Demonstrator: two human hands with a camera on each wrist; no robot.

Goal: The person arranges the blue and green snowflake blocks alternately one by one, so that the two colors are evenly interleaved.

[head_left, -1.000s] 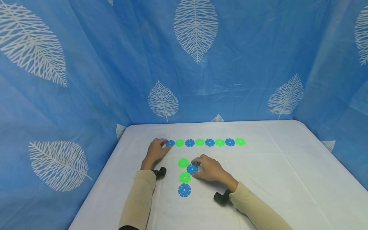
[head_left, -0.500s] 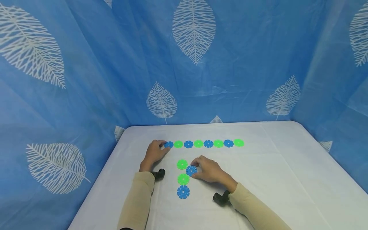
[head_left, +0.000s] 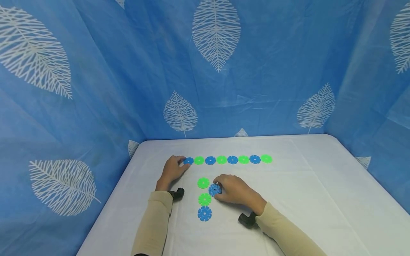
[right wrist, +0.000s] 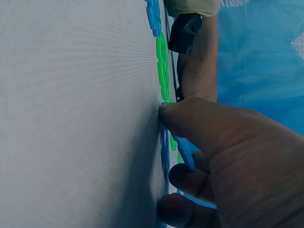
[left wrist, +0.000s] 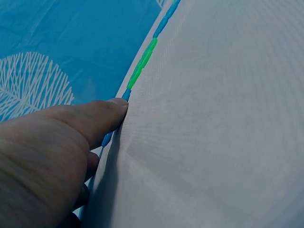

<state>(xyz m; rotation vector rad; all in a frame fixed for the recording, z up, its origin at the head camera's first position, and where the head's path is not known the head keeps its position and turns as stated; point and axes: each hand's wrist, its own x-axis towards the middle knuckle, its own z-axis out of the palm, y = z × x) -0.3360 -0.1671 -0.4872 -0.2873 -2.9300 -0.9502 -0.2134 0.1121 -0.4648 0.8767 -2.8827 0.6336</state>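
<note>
A row of several blue and green notched plastic snowflake discs (head_left: 221,160) lies across the table. My left hand (head_left: 173,168) holds the blue disc (head_left: 189,161) at the row's left end between thumb and finger; in the left wrist view the thumb (left wrist: 111,114) presses its edge. Nearer me, my right hand (head_left: 235,190) pinches a blue disc (head_left: 215,190) just right of a short column. In the right wrist view a tilted blue disc edge (right wrist: 185,153) shows between the fingers, and another blue edge (right wrist: 165,147) lies by the thumb.
The short column holds a green disc (head_left: 203,183), a second green disc (head_left: 204,199) and a blue disc (head_left: 204,213). White cloth covers the table (head_left: 304,199). A blue curtain (head_left: 272,71) with white leaves stands behind. Black wrist mounts (head_left: 246,220) sit below both hands.
My right hand has shifted slightly right with its blue disc, which now looks like doubled blue layers. My left hand stays at the row's left end. The view has moved a little.
</note>
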